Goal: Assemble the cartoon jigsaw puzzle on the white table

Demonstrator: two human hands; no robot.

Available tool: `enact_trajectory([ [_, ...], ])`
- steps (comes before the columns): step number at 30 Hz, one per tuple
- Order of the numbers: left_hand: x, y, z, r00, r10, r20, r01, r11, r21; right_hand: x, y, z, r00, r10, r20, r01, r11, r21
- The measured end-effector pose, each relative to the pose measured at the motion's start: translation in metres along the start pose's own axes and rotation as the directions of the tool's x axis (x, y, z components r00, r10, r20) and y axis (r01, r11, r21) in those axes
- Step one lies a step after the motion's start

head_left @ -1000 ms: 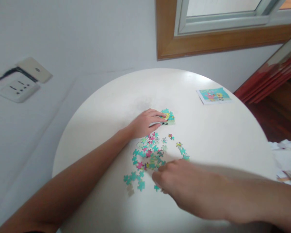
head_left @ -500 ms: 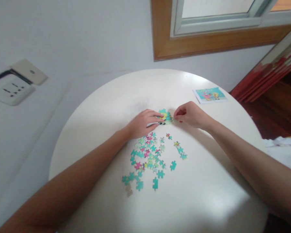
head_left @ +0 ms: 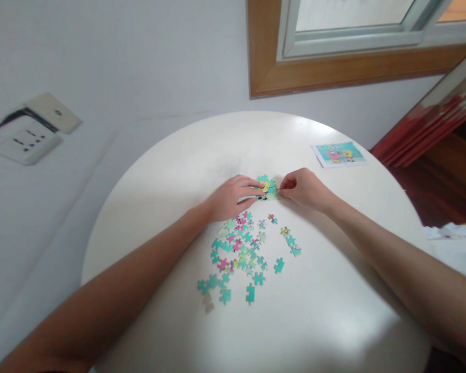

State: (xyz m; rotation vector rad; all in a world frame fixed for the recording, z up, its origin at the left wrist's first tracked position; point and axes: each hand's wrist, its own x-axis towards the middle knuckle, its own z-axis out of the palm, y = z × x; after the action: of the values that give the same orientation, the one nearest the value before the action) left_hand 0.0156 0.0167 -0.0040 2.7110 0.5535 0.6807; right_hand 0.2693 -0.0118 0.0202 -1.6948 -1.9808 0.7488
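Note:
A small joined section of jigsaw puzzle (head_left: pixel 272 187), teal with a yellow cartoon figure, lies flat on the white round table. My left hand (head_left: pixel 233 198) rests over its left side, fingers stretched out and apart, covering part of the picture. At the section's right edge, my right hand (head_left: pixel 303 189) pinches a puzzle piece between thumb and forefinger; the fingertips hide most of it. Nearer to me lies a loose spread of puzzle pieces (head_left: pixel 238 254) in teal, pink and pale green. To their right is a short joined strip of pieces (head_left: pixel 291 241).
A picture card (head_left: pixel 341 154) with the cartoon scene lies at the table's (head_left: pixel 171 166) far right. Behind the table are a wall and a wood-framed window (head_left: pixel 264 77). A wall socket (head_left: pixel 27 139) is at left, a red curtain (head_left: pixel 415 134) at right.
My right hand has tilted slightly, its fingertips lower against the section's right edge. My left hand stays on the puzzle. The whole view has shifted a little.

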Motion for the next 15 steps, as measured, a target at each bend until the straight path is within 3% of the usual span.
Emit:
enact_trajectory([
  [11, 0.000, -0.002, 0.001, 1.000, 0.003, -0.008, -0.004, 1.000, -0.008, -0.004, -0.007, -0.005, 1.000, -0.019, -0.011, 0.019, 1.000, -0.021],
  [13, 0.000, -0.002, 0.001, 1.000, 0.005, -0.011, -0.005, 1.000, -0.008, -0.014, -0.022, -0.010, 0.991, -0.133, 0.031, 0.133, 0.991, 0.009],
  [15, 0.000, -0.001, 0.001, 1.000, 0.008, -0.011, -0.008, 1.000, -0.016, -0.032, -0.043, -0.012, 0.920, -0.359, 0.159, 0.353, 0.933, 0.063],
])
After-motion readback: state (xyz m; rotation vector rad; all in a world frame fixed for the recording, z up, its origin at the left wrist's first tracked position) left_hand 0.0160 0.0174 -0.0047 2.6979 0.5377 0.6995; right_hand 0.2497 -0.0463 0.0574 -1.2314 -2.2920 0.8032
